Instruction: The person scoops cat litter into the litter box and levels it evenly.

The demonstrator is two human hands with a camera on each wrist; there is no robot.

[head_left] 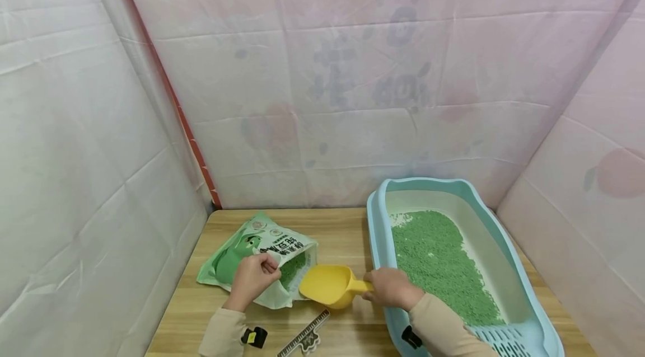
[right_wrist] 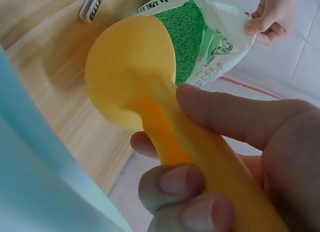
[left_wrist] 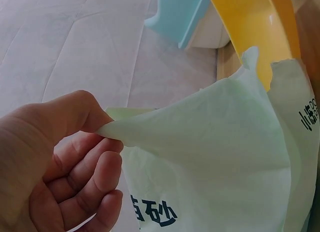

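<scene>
On the table lies a green and white bag of cat litter point(head_left: 282, 245), its mouth turned to the right and green pellets point(right_wrist: 182, 39) showing inside. My left hand point(head_left: 253, 278) pinches the edge of the bag's mouth between thumb and forefinger, and the left wrist view shows the pulled-up bag edge point(left_wrist: 200, 127). My right hand point(head_left: 393, 288) grips the handle of a yellow scoop point(head_left: 330, 284). The scoop's bowl is at the bag's opening, facing up, and no pellets show in it in the head view.
A light blue litter box point(head_left: 375, 234) stands on the right, with green pellets point(head_left: 438, 262) spread over its floor and a slotted step at its near end. A long toothed clip point(head_left: 304, 334) lies in front of the bag. White printed sheets point(head_left: 353, 66) enclose the wooden table point(head_left: 342, 228).
</scene>
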